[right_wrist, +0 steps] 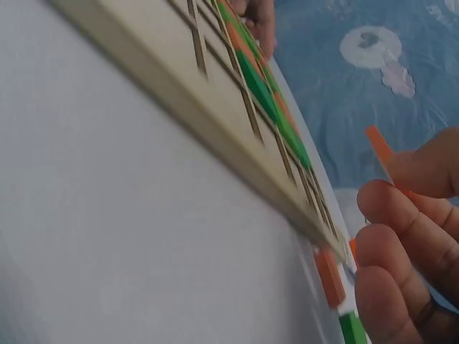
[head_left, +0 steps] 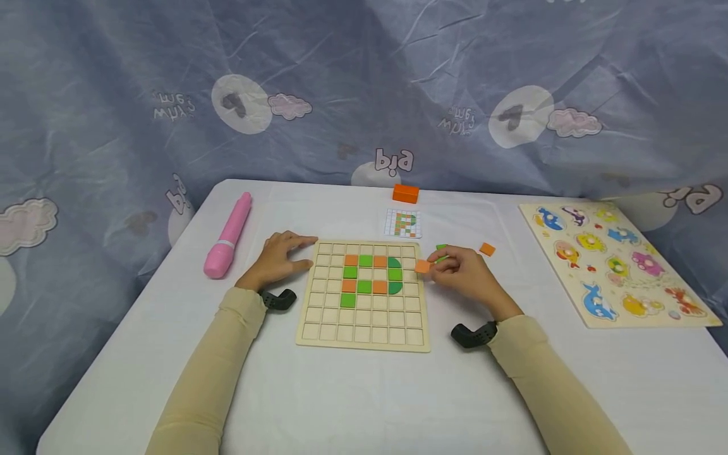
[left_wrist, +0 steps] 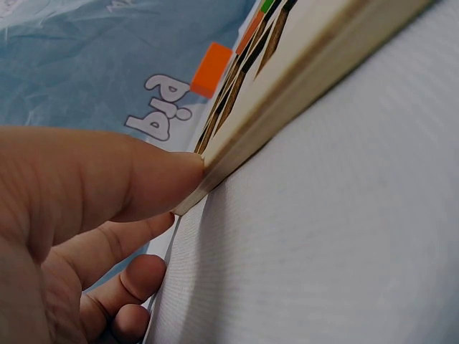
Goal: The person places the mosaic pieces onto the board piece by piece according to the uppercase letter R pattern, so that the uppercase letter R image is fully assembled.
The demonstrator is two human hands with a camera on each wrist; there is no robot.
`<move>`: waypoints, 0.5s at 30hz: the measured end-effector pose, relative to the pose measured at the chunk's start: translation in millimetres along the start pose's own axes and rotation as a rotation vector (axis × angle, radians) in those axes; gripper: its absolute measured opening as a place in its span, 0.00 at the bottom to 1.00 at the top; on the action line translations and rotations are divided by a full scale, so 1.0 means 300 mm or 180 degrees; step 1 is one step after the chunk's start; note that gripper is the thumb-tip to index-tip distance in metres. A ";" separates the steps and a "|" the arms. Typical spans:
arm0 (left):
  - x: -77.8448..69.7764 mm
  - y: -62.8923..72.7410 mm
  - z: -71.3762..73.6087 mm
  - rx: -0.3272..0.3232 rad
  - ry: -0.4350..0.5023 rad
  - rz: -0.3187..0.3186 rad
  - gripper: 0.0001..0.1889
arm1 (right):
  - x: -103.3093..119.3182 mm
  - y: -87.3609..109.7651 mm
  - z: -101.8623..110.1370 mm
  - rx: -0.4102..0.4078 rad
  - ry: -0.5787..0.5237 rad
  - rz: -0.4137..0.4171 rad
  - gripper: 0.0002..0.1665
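Note:
My right hand pinches an orange square tile between thumb and fingers, at the right edge of the wooden grid board. In the right wrist view the pinched orange tile is tilted up, seen nearly edge-on. At the board's upper left corner is my left hand, its thumb touching the side edge and a finger reaching the corner. Orange and green square tiles and two dark green quarter-round tiles lie in the grid, forming a closed loop with a green tile below its left side.
Beside my right hand lie a green tile, partly covered by it, and a loose orange tile. Behind the board are a pattern card and an orange block. A pink microphone lies left, an animal puzzle board right.

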State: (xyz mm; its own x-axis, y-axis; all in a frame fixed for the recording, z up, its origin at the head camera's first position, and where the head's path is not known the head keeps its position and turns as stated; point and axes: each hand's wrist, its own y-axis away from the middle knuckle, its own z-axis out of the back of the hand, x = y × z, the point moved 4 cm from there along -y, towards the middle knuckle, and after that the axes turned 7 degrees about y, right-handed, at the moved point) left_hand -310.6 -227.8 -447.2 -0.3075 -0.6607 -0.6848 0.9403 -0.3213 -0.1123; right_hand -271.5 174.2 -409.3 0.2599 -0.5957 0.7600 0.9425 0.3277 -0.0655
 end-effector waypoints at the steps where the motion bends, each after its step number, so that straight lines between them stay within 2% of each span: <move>1: -0.001 -0.001 0.000 0.0005 -0.0004 -0.0001 0.31 | 0.009 -0.001 -0.008 0.0022 -0.0013 -0.0013 0.16; 11: 0.009 -0.010 -0.004 0.0002 -0.0008 0.0002 0.31 | 0.090 -0.002 -0.097 0.0343 -0.0121 -0.0094 0.16; 15: 0.007 -0.007 -0.002 0.0010 0.0001 0.0004 0.31 | 0.114 -0.002 -0.132 0.0431 -0.0138 -0.0035 0.15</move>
State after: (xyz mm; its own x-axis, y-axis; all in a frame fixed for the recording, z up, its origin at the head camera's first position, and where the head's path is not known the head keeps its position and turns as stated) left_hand -313.0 -228.1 -448.8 -0.3062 -0.6608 -0.6853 0.9402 -0.3226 -0.1092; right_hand -254.8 124.6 -408.9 0.2375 -0.5685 0.7877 0.9076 0.4189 0.0287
